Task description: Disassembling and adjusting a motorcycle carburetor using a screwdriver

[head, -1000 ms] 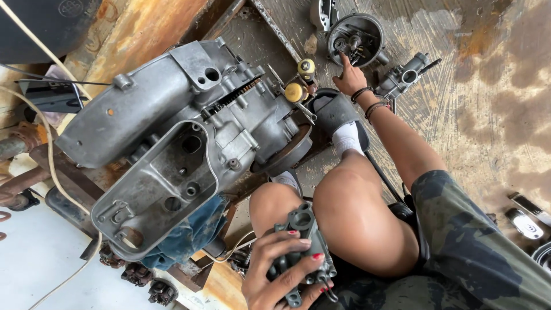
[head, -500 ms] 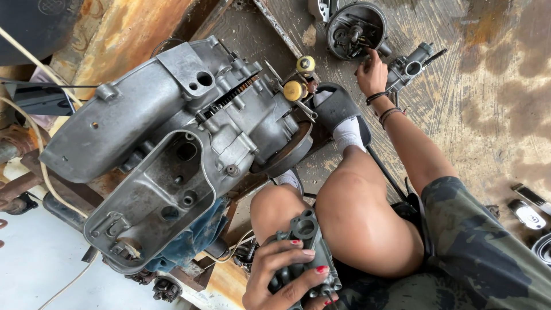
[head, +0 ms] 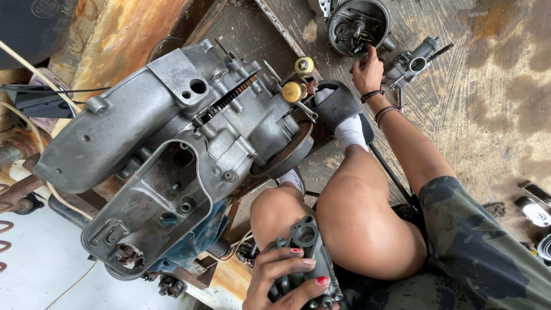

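- Two hands in view, each at a separate metal part.
- Left hand [head: 287,281]: low in the frame, beside the bare knees; fingers [head: 295,265] wrapped over a small grey carburettor [head: 307,244], thumb across its lower body. The round bore of the part stands clear above the fingertips.
- Right hand [head: 367,69]: arm stretched far forward to the concrete floor [head: 493,92]; fingers partly curled, the index extended and touching the inside rim of a round dark engine cover [head: 356,26] lying open side up. Nothing is grasped by this hand.
- Second carburettor [head: 410,63]: on the floor just beside the right hand, at its outer side, not touched.
- Large grey engine casing [head: 166,149]: tilted on a rusty stand, filling the left of the view; two yellow knobs [head: 294,90] near its upper right end.
- Change from half a second earlier: the right hand has moved from the gap between cover and second carburettor up to the cover's rim; the left hand's hold on the small carburettor is unchanged.
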